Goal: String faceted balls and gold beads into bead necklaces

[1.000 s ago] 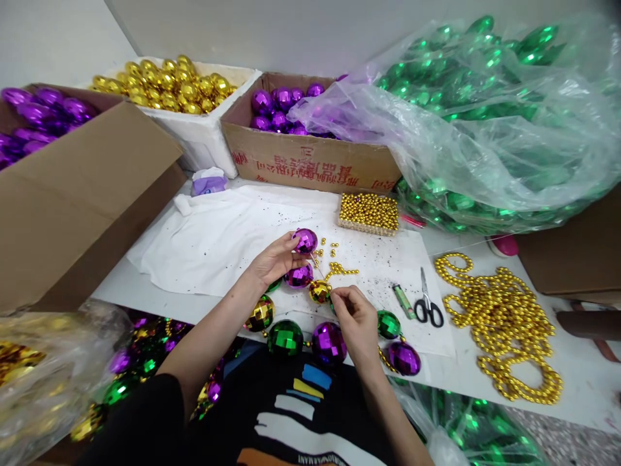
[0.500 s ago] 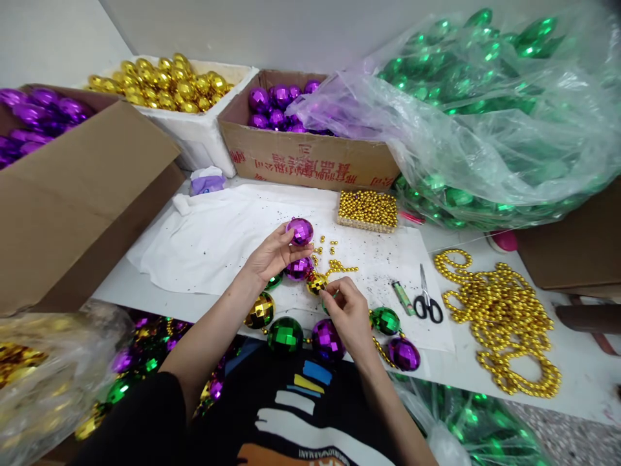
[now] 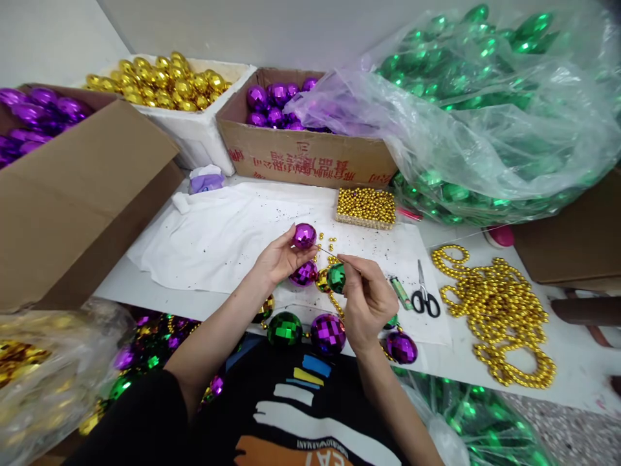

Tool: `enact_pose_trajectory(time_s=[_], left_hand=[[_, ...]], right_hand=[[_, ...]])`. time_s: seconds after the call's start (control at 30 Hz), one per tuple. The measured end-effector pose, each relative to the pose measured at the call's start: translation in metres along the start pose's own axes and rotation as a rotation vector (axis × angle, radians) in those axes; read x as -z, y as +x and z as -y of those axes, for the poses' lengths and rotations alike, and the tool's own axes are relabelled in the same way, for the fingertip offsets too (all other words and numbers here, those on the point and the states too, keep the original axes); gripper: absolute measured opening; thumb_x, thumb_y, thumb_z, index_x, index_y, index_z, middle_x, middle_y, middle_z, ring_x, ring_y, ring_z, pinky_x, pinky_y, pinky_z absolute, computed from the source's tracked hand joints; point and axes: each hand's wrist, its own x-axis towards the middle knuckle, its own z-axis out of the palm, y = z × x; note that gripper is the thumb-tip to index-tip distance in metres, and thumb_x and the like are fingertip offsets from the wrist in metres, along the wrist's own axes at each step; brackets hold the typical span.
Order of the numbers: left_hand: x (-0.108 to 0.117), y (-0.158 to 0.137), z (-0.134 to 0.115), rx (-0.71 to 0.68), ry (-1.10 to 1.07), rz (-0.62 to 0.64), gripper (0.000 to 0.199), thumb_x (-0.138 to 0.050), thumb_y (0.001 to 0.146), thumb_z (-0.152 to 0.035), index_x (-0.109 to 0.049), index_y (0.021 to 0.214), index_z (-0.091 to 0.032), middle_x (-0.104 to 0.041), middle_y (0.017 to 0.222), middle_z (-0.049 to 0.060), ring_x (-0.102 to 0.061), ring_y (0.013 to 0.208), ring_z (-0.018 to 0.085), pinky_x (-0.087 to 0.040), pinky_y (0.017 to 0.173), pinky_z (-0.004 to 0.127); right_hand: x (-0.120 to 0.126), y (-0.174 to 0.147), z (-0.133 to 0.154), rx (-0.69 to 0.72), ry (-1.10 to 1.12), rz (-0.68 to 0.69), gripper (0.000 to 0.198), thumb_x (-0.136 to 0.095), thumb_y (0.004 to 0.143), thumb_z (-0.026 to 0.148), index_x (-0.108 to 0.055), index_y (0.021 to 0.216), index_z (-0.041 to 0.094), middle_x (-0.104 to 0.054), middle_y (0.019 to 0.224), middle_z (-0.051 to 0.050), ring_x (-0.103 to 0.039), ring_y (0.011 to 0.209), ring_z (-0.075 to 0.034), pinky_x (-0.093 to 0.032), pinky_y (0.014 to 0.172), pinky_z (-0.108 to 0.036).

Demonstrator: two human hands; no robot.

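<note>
- Ctr frame, here's the purple ball [image 3: 305, 235]: high-gloss, faceted, plastic-looking, mirror shine!
- Lower ctr, green ball [image 3: 285, 329], same faceted gloss.
- Upper L, gold balls [image 3: 165, 81], metallic-look sheen; white box [image 3: 194, 133] round them matt, foam-like.
- Far L, brown carton [image 3: 87, 194]: matt, smooth cardbd.
- Upper R, plastic bag [image 3: 485, 142]: see-thru, crinkled, w/ shiny folds.
- Mid frame, white sheet [image 3: 218, 239]: matt, cloth-like, wrinkled.
- R side, bead strands [image 3: 495, 310]: smooth, polished-looking.
- R of ctr, scissors [image 3: 424, 294]: metal blades, plastic-look handles.
</note>
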Motion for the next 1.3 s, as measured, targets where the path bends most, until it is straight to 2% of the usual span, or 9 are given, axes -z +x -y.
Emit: enact_pose_trajectory(time_s=[0.13, 0.27, 0.37, 0.6, 0.87, 1.0, 1.13, 1.2, 1.3], left_hand=[[0.002, 0.002, -0.003, -0.003, -0.020, -0.050, 0.034, -0.045, 0.101, -0.040, -0.059, 0.111, -0.010, -0.070, 0.086, 0.013, -0.070, 0.072, 0.018, -0.064, 0.067, 0.028], [0.003, 0.001, -0.005, 0.031, -0.027, -0.053, 0.032, -0.041, 0.102, -0.037, -0.058, 0.109, -0.010, -0.070, 0.085, 0.013, -0.071, 0.073, 0.018, -0.063, 0.066, 0.026], [0.002, 0.000, -0.005, 0.082, -0.039, -0.045, 0.037, -0.039, 0.102, -0.038, -0.057, 0.110, -0.006, -0.069, 0.082, 0.014, -0.071, 0.070, 0.018, -0.063, 0.064, 0.025], [0.001, -0.003, -0.008, 0.088, -0.082, -0.062, 0.041, -0.038, 0.103, -0.037, -0.057, 0.115, -0.004, -0.070, 0.084, 0.015, -0.072, 0.073, 0.019, -0.062, 0.062, 0.025], [0.004, -0.001, -0.007, 0.087, -0.114, -0.041, 0.036, -0.039, 0.103, -0.035, -0.059, 0.106, -0.005, -0.071, 0.082, 0.014, -0.072, 0.074, 0.018, -0.062, 0.064, 0.025], [0.000, -0.003, -0.007, 0.066, -0.103, -0.031, 0.035, -0.037, 0.104, -0.033, -0.060, 0.099, -0.007, -0.068, 0.072, 0.010, -0.070, 0.064, 0.017, -0.060, 0.059, 0.024], [-0.002, -0.007, -0.005, 0.038, -0.049, -0.012, 0.035, -0.035, 0.104, -0.031, -0.059, 0.093, -0.009, -0.068, 0.071, 0.009, -0.067, 0.059, 0.015, -0.058, 0.055, 0.024], [-0.003, -0.007, -0.006, 0.021, 0.002, 0.038, 0.034, -0.037, 0.103, -0.032, -0.062, 0.095, -0.009, -0.070, 0.075, 0.010, -0.069, 0.065, 0.016, -0.060, 0.062, 0.028], [-0.006, -0.007, -0.009, -0.077, 0.133, 0.118, 0.031, -0.049, 0.099, -0.036, -0.068, 0.099, -0.012, -0.073, 0.089, 0.011, -0.071, 0.080, 0.019, -0.060, 0.080, 0.036]], right_hand=[[0.003, -0.002, 0.010, 0.190, -0.136, 0.023, 0.020, -0.056, 0.094, 0.015, -0.069, 0.107, 0.026, -0.075, 0.097, -0.006, -0.072, 0.089, -0.021, -0.058, 0.078, -0.038], [0.001, 0.002, 0.016, 0.374, -0.247, 0.067, 0.030, -0.056, 0.093, 0.008, -0.064, 0.116, 0.026, -0.075, 0.102, -0.007, -0.071, 0.090, -0.019, -0.057, 0.075, -0.032], [-0.004, 0.010, 0.018, 0.453, -0.309, 0.107, 0.032, -0.054, 0.093, 0.008, -0.060, 0.119, 0.024, -0.074, 0.101, -0.008, -0.071, 0.090, -0.018, -0.055, 0.071, -0.028], [-0.020, 0.020, 0.014, 0.570, -0.316, 0.056, 0.024, -0.056, 0.091, 0.006, -0.059, 0.112, 0.017, -0.072, 0.093, -0.009, -0.070, 0.086, -0.016, -0.055, 0.069, -0.024], [-0.027, 0.018, 0.005, 0.596, -0.377, 0.097, 0.026, -0.055, 0.091, 0.005, -0.056, 0.114, 0.017, -0.071, 0.093, -0.009, -0.068, 0.084, -0.016, -0.054, 0.067, -0.023], [-0.034, 0.018, -0.005, 0.598, -0.391, 0.084, 0.024, -0.056, 0.091, 0.006, -0.057, 0.112, 0.019, -0.071, 0.093, -0.008, -0.068, 0.081, -0.015, -0.053, 0.066, -0.022], [-0.041, 0.014, -0.017, 0.589, -0.388, 0.112, 0.022, -0.054, 0.093, 0.008, -0.059, 0.112, 0.018, -0.072, 0.095, -0.010, -0.069, 0.085, -0.016, -0.053, 0.068, -0.025], [-0.041, 0.012, -0.022, 0.512, -0.361, 0.151, 0.019, -0.051, 0.094, 0.010, -0.061, 0.108, 0.018, -0.072, 0.095, -0.010, -0.069, 0.087, -0.018, -0.053, 0.071, -0.027], [-0.031, 0.011, -0.026, 0.210, -0.250, 0.186, 0.015, -0.050, 0.097, 0.017, -0.065, 0.100, 0.019, -0.069, 0.087, -0.006, -0.066, 0.078, -0.016, -0.051, 0.069, -0.029]])
